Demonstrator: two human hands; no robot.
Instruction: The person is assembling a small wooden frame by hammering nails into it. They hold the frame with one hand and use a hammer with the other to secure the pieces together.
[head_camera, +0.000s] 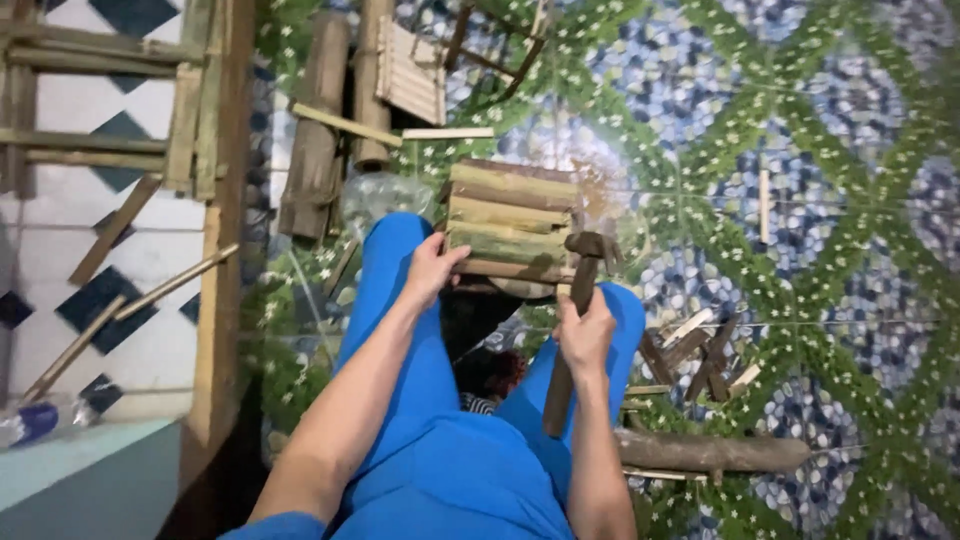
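A small panel of bamboo slats (510, 215) rests between my knees, which are in blue trousers. My left hand (432, 268) grips its lower left edge. My right hand (584, 333) is closed around the wooden handle of a hammer (578, 300), whose dark head sits against the panel's lower right corner. The handle's end sticks down past my wrist.
Bamboo poles (314, 130) and a second slatted piece (410, 72) lie on the patterned floor ahead. Short wood offcuts (700, 350) and a thick pole (710, 452) lie at my right. A bamboo frame (205, 200) stands along the tiled wall on the left.
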